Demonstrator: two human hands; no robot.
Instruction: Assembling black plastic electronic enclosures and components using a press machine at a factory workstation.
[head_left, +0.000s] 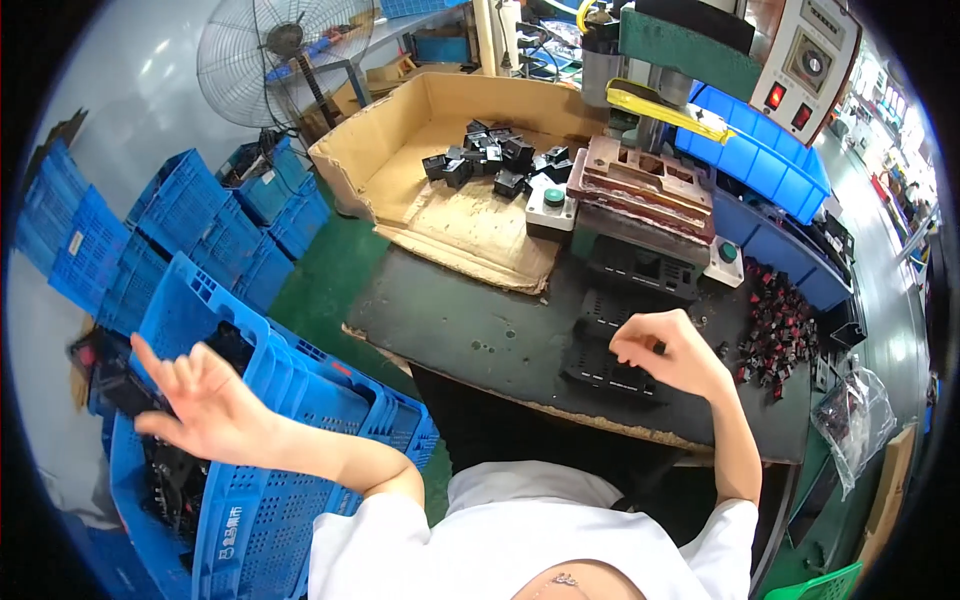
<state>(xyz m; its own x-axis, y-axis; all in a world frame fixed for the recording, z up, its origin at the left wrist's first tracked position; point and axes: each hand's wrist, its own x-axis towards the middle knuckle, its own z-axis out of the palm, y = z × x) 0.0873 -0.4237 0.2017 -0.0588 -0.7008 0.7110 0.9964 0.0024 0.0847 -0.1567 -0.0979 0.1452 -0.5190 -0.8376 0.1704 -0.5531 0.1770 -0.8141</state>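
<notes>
My left hand [215, 405] is stretched out over a blue crate [255, 490], thumb and fingers spread. Just past its fingertips is a blurred black plastic part [118, 382] with a reddish spot; it looks loose from the fingers. Black parts [180, 490] lie inside that crate. My right hand [680, 352] is curled, thumb and fingertips together, above a flat black slotted panel [605, 368] on the dark table. Whatever its fingertips hold, if anything, is hidden. Another black panel [604, 306] lies just behind, and a third panel [645, 266] sits under the press fixture.
A press [690, 50] with a fixture block [645, 190] and two green-button boxes stands at the back. An open cardboard box [430, 215] with black blocks is left of it. Small red-and-black parts [778, 325] are heaped at right. Stacked blue crates [190, 210] and a fan stand left.
</notes>
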